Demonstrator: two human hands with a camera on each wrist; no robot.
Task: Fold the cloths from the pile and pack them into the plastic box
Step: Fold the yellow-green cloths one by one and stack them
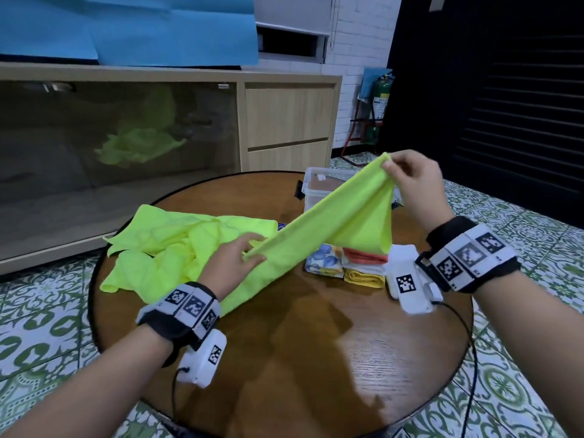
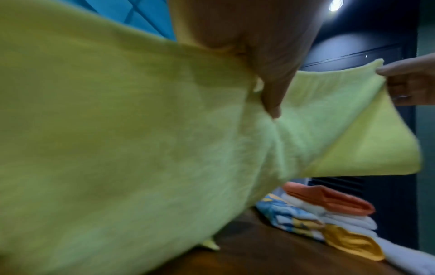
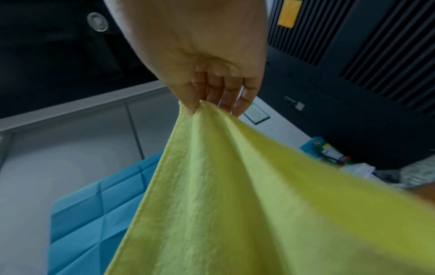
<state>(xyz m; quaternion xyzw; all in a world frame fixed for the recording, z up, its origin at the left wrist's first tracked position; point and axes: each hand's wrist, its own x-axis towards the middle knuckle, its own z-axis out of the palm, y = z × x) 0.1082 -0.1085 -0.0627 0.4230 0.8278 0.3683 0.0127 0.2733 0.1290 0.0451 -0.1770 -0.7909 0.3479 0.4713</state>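
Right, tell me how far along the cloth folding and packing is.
Done: a small stack of folded cloths sits on the round wooden table. In hand: the left hand and right hand pinch opposite ends of a neon yellow-green cloth, stretched mid-fold. Left: the crumpled yellow-green pile, plus packing; the clear plastic box looks empty as far as visible.

A round wooden table (image 1: 284,358) stands on green-patterned floor tiles (image 1: 47,311). Behind it runs a low wooden cabinet (image 1: 289,121) with a glass front, blue paper (image 1: 126,26) above; a fire extinguisher (image 1: 380,102) stands against the white brick wall.
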